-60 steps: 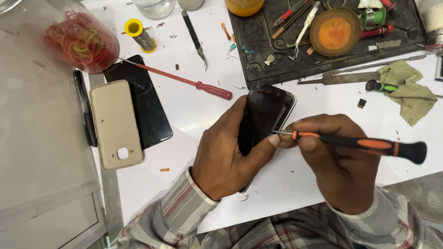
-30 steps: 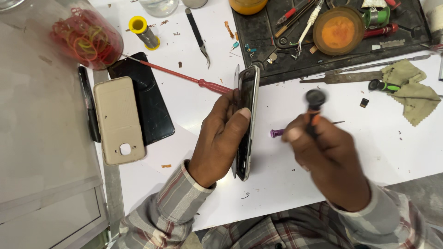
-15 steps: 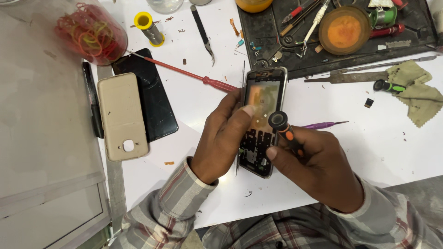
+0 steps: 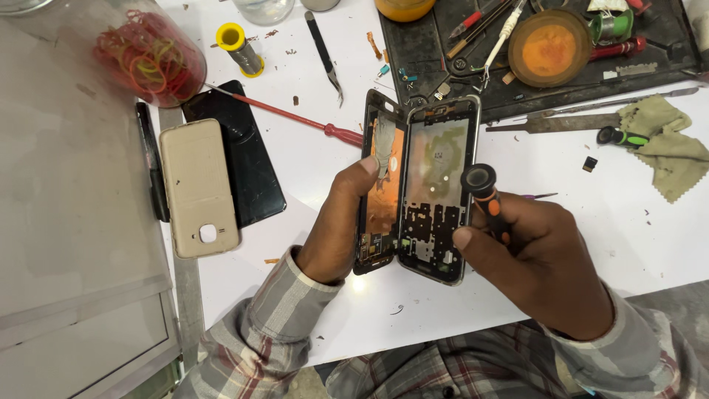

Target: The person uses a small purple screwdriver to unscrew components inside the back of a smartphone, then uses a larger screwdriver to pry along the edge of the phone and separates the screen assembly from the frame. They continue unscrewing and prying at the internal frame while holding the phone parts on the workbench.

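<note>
Splitting the phone: our left hand (image 4: 336,225) grips the display half (image 4: 378,185), our right hand (image 4: 543,258) closes round the screwdriver (image 4: 487,199) and steadies the frame (image 4: 437,188). Next we judge a slow, careful parting is needed.

Centre: opened phone (image 4: 417,188), two halves side by side, held above the table (image 4: 325,310).
Left hand (image 4: 336,225): on the phone's left half, thumb on its edge.
Right hand (image 4: 543,262): against the phone's right half, with a screwdriver (image 4: 487,199) in its grip, butt end upward.
Left of phone: back cover (image 4: 198,188) lying on a flat panel (image 4: 247,170), both on the table.
Behind the panel: jar of rubber bands (image 4: 151,55), tape roll (image 4: 238,46) to its right.
Between panel and phone: second screwdriver (image 4: 295,118) lying on the table.
Behind phone: tweezers (image 4: 325,53); tool tray (image 4: 546,52) to their right.
Far right: cloth (image 4: 668,140), file (image 4: 561,122) just left of it.
</note>
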### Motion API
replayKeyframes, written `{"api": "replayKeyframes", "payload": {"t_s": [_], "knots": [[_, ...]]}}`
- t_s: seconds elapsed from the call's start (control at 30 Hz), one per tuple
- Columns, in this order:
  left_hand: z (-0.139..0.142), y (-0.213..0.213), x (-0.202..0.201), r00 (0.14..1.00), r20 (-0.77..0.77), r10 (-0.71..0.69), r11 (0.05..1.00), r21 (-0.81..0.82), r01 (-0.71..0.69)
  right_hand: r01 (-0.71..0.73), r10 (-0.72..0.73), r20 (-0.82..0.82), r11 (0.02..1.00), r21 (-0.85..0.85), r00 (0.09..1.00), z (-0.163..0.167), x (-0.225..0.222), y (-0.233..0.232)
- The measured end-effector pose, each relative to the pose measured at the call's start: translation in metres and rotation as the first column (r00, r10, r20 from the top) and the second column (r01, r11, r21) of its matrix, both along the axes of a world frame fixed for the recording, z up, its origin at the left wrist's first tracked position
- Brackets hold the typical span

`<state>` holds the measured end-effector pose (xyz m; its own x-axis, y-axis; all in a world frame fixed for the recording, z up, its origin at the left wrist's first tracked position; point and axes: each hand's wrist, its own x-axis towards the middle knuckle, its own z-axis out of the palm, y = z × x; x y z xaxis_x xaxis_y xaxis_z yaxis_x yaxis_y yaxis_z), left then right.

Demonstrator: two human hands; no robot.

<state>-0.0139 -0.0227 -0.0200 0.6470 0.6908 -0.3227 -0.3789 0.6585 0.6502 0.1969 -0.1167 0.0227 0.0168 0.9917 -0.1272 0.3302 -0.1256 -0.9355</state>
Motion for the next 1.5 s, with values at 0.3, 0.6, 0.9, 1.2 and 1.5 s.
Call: {"api": "replayKeyframes", "payload": {"t_s": [0.3, 0.6, 0.9, 1.2, 1.5], "knots": [[-0.002, 0.0, -0.001, 0.983, -0.107, 0.152, 0.988, 0.034, -0.149, 0.058, -0.058, 0.026, 0.998, -0.015, 0.998, 0.001, 0.011, -0.002], [-0.012, 0.001, -0.004, 0.96, -0.058, 0.273, 0.96, 0.079, -0.269, 0.108, -0.107, 0.067, 0.994, -0.013, 0.992, -0.002, 0.027, -0.005], [0.004, 0.004, -0.007, 0.987, 0.053, 0.152, 0.983, 0.095, -0.156, 0.135, -0.134, 0.031, 0.99, -0.03, 0.99, -0.01, 0.033, -0.007], [0.006, 0.007, -0.008, 0.993, 0.036, 0.115, 0.986, 0.119, -0.119, 0.164, -0.168, -0.036, 0.981, -0.101, 0.985, -0.011, 0.036, -0.009], [0.008, 0.009, -0.012, 0.995, -0.003, 0.102, 0.989, 0.104, -0.101, 0.164, -0.176, -0.087, 0.978, -0.128, 0.981, -0.017, 0.04, -0.012]]}}
